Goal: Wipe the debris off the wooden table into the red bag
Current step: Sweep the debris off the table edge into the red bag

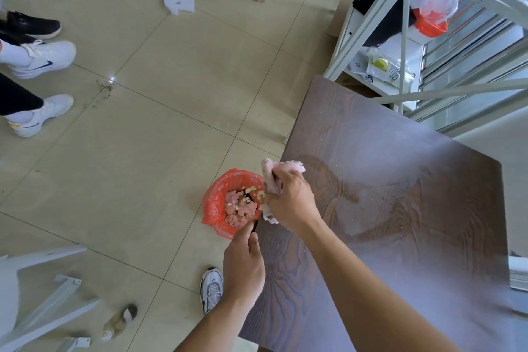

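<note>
A dark wooden table point(400, 208) fills the right side, with a damp wiped streak and small crumbs across its top. My right hand point(291, 200) grips a pink cloth point(274, 177) at the table's left edge. Just beyond that edge hangs the red bag point(217, 203), open, with pink and yellowish debris point(240, 207) inside. A few yellow bits sit at the bag's rim beside the cloth. My left hand point(243, 263) is below the bag at the table's edge, its fingers closed on the bag's near rim.
Tiled floor point(171, 94) lies to the left, with other people's shoes point(40, 57) at the far left and my own shoe point(211, 288) below. A metal shelf rack point(414, 37) stands behind the table. White frame parts point(51, 300) lie at lower left.
</note>
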